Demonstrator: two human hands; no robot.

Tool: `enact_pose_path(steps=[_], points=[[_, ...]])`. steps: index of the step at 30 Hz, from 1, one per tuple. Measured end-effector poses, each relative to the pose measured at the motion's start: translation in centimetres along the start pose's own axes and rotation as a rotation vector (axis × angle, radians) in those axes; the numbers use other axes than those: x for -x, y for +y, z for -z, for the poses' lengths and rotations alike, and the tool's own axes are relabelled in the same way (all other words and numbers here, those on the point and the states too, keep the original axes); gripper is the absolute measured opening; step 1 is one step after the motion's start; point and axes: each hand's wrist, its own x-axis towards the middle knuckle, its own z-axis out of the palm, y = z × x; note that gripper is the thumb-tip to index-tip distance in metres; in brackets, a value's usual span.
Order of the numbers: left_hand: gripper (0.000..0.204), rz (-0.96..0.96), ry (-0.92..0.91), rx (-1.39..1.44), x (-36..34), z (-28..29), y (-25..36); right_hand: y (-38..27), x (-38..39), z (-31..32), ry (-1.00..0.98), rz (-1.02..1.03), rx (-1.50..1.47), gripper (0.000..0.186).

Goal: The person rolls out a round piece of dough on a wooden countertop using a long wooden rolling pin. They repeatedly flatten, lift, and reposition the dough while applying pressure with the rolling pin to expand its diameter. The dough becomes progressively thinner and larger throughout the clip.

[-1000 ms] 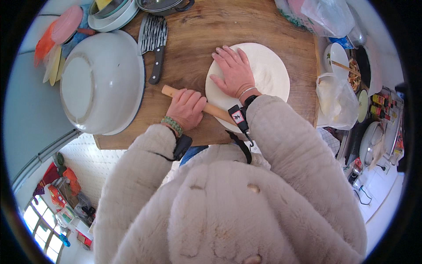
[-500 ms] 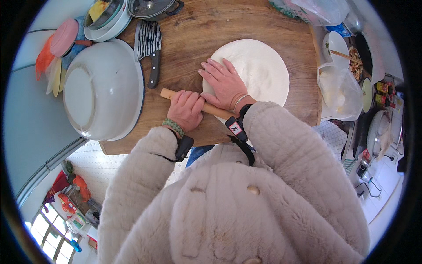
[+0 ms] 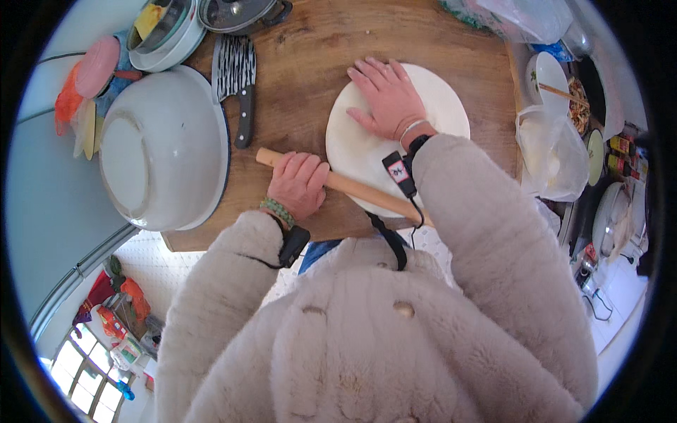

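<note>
A large round sheet of pale dough point(image 3: 441, 106) lies flat on the wooden board point(image 3: 303, 70). Across its far part rests my right hand point(image 3: 388, 99), palm down with fingers spread, covering some of the dough. My left hand point(image 3: 300, 185) is wrapped round a wooden rolling pin point(image 3: 352, 187) near its left end. The pin slants over the dough's near edge, and its far right end passes close to my right sleeve.
Left of the dough lies a cleaver point(image 3: 243, 92) with a black handle. Beside it a big white enamel basin point(image 3: 169, 141) is turned upside down. A lidded pot point(image 3: 240, 10) stands behind. On the right are a plastic bag point(image 3: 550, 151) and a white bowl point(image 3: 550, 77).
My right hand has moved away from the rolling pin, farther up and right across the dough. The left hand keeps its grip on the pin, nearly in place.
</note>
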Motion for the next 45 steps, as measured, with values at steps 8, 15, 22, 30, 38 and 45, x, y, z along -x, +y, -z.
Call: enact_pose_path(steps=[8, 15, 22, 30, 38, 45], points=[[0.05, -0.017, 0.043, -0.013, -0.1, 0.1, -0.1, -1.6, -1.5, -1.1, 0.189, -0.134, -0.011, 0.065], [0.05, -0.008, 0.067, -0.012, 0.1, 0.0, 0.0, -1.5, -1.6, -0.9, 0.256, -0.065, -0.045, 0.064], [0.053, -0.03, 0.107, 0.01, 0.0, -0.5, -0.3, 0.5, 4.2, -0.6, 0.114, -0.084, 0.08, 0.066], [0.045, -0.029, 0.128, 0.0, -0.2, 0.2, -0.1, -0.8, 3.5, -0.6, 0.143, -0.107, 0.104, 0.071], [0.048, -0.01, 0.078, 0.037, -0.2, -0.1, -0.2, -4.0, 4.9, -1.0, 0.109, 0.013, 0.055, 0.067], [0.05, -0.019, 0.112, 0.015, 0.1, -0.3, -0.2, -5.9, 4.4, -1.6, 0.078, -0.043, 0.078, 0.069]])
